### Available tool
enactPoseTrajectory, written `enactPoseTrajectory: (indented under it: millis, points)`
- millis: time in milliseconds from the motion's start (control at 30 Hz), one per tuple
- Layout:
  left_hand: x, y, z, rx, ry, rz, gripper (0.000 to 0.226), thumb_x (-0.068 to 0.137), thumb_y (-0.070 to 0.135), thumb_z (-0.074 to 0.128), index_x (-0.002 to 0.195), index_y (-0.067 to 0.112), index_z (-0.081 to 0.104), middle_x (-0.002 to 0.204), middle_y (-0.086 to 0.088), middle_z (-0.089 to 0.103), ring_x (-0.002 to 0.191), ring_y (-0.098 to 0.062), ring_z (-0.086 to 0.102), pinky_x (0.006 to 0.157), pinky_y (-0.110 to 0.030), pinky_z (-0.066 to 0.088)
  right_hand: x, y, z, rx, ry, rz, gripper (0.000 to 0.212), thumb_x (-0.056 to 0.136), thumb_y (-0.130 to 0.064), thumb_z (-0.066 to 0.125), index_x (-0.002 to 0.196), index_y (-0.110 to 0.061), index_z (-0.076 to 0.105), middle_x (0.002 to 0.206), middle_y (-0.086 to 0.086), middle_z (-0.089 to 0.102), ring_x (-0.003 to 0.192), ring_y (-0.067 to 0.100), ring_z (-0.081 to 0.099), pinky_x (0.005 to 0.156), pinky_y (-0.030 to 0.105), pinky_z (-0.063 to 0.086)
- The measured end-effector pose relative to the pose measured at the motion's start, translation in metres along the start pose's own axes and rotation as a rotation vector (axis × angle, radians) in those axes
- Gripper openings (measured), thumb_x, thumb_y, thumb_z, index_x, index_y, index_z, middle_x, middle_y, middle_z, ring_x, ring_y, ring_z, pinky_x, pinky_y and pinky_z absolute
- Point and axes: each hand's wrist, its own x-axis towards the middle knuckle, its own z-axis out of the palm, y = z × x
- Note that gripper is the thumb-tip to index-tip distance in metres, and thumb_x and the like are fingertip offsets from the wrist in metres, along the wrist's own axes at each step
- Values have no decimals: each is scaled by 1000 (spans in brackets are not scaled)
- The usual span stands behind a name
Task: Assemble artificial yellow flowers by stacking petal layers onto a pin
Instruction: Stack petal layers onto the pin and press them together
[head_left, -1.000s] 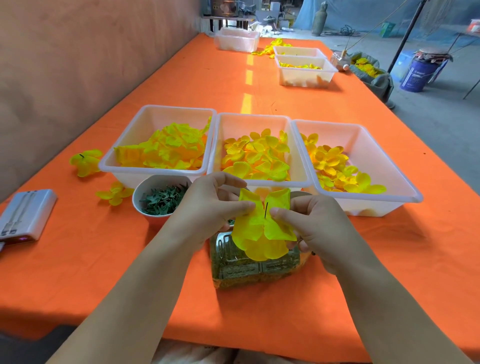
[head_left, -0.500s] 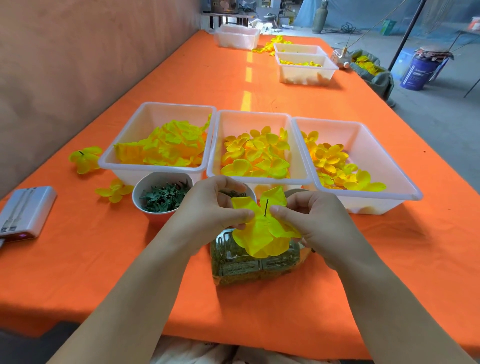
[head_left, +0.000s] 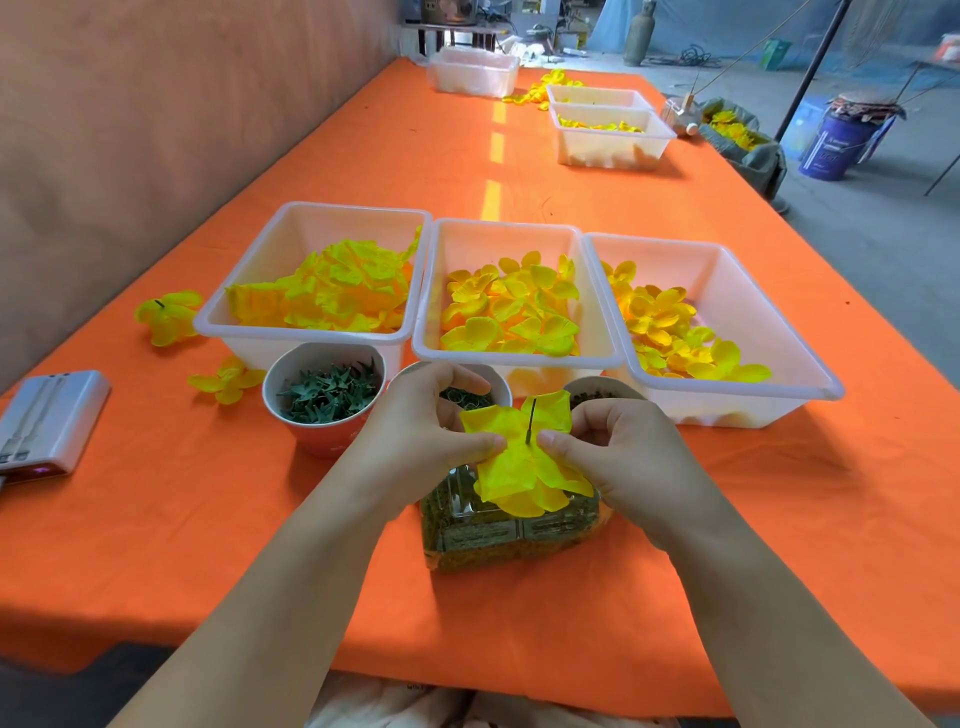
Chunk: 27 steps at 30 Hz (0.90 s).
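Note:
A large yellow petal layer (head_left: 519, 465) sits threaded on a thin dark pin (head_left: 530, 427) that pokes up through its middle. My left hand (head_left: 421, 431) pinches the layer from the left beside the pin. From the right, my right hand (head_left: 618, 452) pinches it with thumb and fingers close to the pin. Both hands hover over a clear plastic box (head_left: 498, 535) of small greenish parts. Behind stand three white bins of yellow petals: a left bin (head_left: 244, 301), a middle bin (head_left: 519, 356) and a right bin (head_left: 727, 400).
A paper cup of green leaf pieces (head_left: 324, 397) stands left of my hands, two more cups (head_left: 595, 392) behind them. Two finished yellow flowers (head_left: 169, 317) lie on the orange tablecloth (head_left: 182, 509) at left, a grey device (head_left: 49, 423) beyond. More bins (head_left: 610, 137) stand far back.
The petal layer has been pushed further down the pin and spread flatter, with its upper lobes folded out. Both hands stay pinched at its middle, shifted only slightly.

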Motion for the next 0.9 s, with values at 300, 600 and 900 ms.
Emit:
enactPoseTrajectory:
  millis: [300,600,900]
  points:
    - [-4,4,0,-104,-33,-94,42,79,14,83,116,16,62,62,1,55,49,-5,58,46,-11,39,-2,2,-1,-7,38,33,30,81,-31,81,82,-3,68,75,21,66,66,20,56,65,47,49]
    - [-3,8,-22,4,64,26,13,78,32,83,85,33,71,76,5,56,57,-3,48,57,-17,43,-15,-22,-8,-195,308,-263,16,77,-19,80,82,-32,73,80,-14,66,68,4,54,62,24,40]
    - [4,5,-36,1,213,42,10,80,25,82,78,31,74,68,10,65,59,-2,57,54,-10,42,-14,-24,14,-310,222,-327,14,71,-29,87,70,-28,74,77,-10,63,72,5,57,67,35,49]
